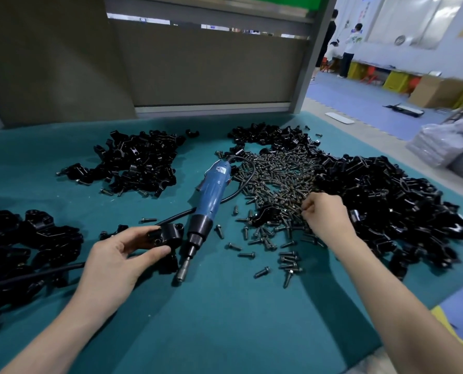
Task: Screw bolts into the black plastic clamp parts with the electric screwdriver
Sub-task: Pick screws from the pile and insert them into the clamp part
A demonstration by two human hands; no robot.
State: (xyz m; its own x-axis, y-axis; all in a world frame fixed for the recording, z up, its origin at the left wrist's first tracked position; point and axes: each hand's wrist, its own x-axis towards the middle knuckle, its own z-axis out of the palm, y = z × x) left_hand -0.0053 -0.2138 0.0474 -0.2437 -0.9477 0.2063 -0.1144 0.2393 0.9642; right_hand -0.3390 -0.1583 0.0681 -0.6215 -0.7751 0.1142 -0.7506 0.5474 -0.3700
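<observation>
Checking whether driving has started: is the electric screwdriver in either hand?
No, the electric screwdriver lies on the green mat between the left hand, holding a clamp part, and the right hand.

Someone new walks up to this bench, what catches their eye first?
The blue electric screwdriver lying mid-table on the teal cloth. Right of it, a glinting pile of bolts where the right hand digs with curled fingers, beside a big heap of black clamp parts. The left hand holds one clamp part near the screwdriver's tip.
</observation>
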